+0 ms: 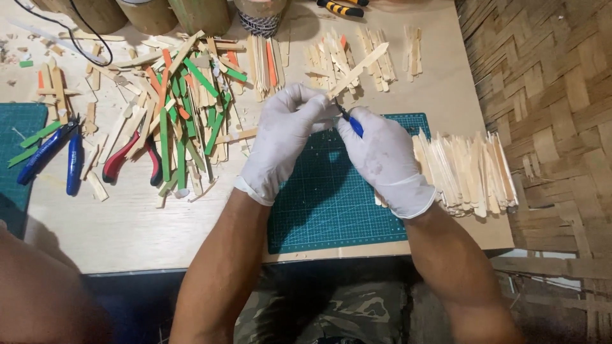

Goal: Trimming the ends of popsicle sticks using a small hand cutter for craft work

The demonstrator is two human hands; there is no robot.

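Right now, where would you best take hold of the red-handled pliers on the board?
Grip the red-handled pliers by the two curved handles, coming from above on the near side. The handles lie bare on the board, while the head is buried under the green and plain sticks.
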